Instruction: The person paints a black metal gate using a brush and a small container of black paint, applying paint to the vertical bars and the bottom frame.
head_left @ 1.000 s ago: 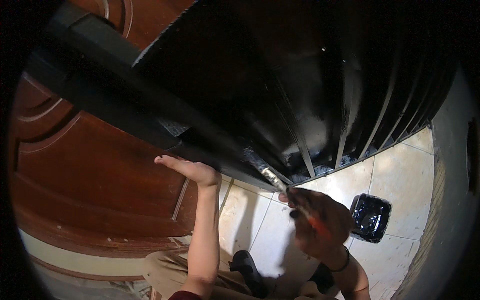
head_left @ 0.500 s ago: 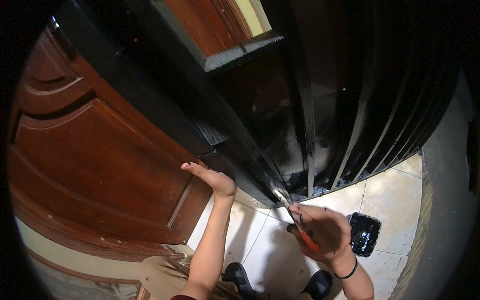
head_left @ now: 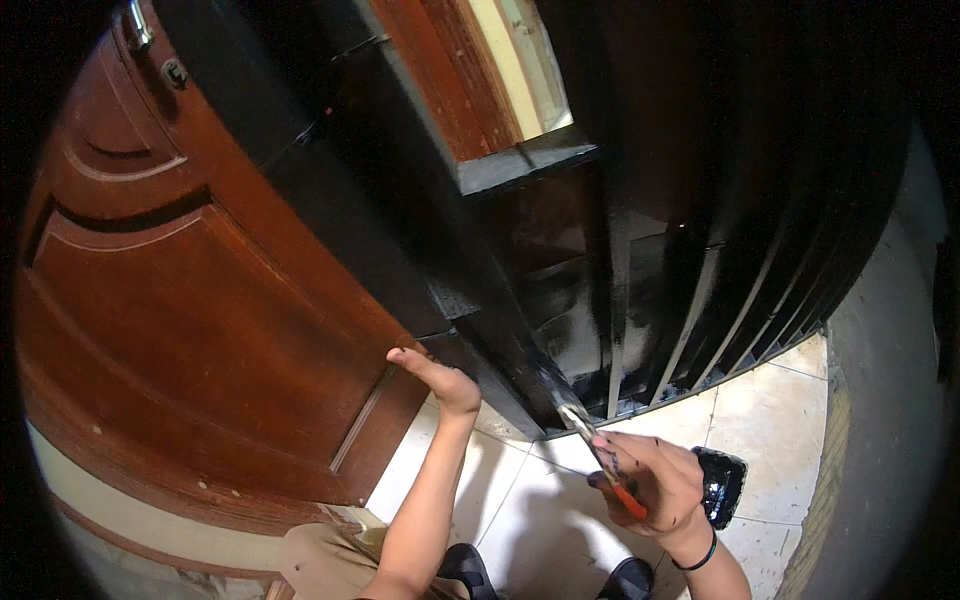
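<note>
My right hand grips a paintbrush with a pale metal collar and an orange-ended handle. Its bristles meet the lower part of a black barred gate, close to the floor. Dark smudges mark the fingers, and a dark band circles the wrist. Farther left, my left hand is at the gate's lower left part, thumb stretched out; its other fingers are mostly hidden. Beside my right hand, a black paint container with glossy dark paint sits on the floor, partly covered by the hand.
A brown panelled wooden door with a metal handle stands at the left. Light floor tiles with dark specks lie below the gate. My feet in dark footwear are at the bottom. A grey surface curves along the right.
The view has shifted, so the gate and door sit lower in it. My right hand keeps the paintbrush at the gate's lower part; my left hand stays in about the same place.
</note>
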The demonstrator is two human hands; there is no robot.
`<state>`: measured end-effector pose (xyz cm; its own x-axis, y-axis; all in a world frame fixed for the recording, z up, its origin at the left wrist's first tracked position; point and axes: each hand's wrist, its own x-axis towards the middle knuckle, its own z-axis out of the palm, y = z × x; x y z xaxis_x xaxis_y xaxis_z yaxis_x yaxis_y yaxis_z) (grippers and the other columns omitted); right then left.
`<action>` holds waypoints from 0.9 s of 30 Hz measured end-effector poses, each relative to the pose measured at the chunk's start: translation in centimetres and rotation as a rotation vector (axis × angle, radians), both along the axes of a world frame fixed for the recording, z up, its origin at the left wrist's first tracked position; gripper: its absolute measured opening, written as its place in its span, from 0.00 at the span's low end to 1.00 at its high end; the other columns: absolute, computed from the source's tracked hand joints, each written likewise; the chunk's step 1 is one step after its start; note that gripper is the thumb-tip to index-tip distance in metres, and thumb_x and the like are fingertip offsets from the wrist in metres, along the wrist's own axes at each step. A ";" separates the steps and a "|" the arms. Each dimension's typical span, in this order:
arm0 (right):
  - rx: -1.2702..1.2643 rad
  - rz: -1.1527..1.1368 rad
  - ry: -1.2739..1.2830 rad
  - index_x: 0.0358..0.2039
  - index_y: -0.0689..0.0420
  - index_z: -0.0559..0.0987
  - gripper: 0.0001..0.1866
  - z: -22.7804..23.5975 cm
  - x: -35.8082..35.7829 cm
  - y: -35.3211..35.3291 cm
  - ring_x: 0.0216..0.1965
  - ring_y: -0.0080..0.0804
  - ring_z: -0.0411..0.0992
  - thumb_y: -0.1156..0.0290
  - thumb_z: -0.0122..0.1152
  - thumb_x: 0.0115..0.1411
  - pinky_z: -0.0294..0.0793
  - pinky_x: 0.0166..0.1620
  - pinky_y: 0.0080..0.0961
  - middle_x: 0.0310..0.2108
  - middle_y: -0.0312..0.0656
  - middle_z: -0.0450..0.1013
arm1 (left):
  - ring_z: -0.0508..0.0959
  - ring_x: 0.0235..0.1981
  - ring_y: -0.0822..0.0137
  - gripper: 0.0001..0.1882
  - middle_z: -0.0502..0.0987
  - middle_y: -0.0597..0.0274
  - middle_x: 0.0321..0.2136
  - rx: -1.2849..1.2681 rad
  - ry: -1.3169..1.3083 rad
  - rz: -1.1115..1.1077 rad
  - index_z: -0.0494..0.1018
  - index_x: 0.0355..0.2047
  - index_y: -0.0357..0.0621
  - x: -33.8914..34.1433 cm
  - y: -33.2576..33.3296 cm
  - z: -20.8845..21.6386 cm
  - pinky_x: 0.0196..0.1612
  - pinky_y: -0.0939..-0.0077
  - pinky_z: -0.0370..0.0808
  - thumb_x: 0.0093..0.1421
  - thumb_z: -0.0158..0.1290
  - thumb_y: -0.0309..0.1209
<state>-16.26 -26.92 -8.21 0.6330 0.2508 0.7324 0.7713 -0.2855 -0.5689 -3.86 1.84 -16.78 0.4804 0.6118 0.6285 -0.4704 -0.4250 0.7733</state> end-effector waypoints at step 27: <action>0.358 -0.047 -0.005 0.35 0.64 0.82 0.17 4.0 4.2 -0.9 0.34 0.40 0.84 0.60 0.60 0.67 0.84 0.33 0.29 0.35 0.51 0.83 | 0.37 0.75 0.61 0.46 0.30 0.54 0.75 -0.349 -0.141 -0.353 0.27 0.73 0.38 -2.4 -1.0 4.0 0.76 0.65 0.29 0.71 0.15 0.64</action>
<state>-12.06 -27.86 -4.22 0.6337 -0.0513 0.7719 0.7653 -0.1039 -0.6352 -6.29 0.83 -12.81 0.6209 0.6123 0.4895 -0.6487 0.0508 0.7593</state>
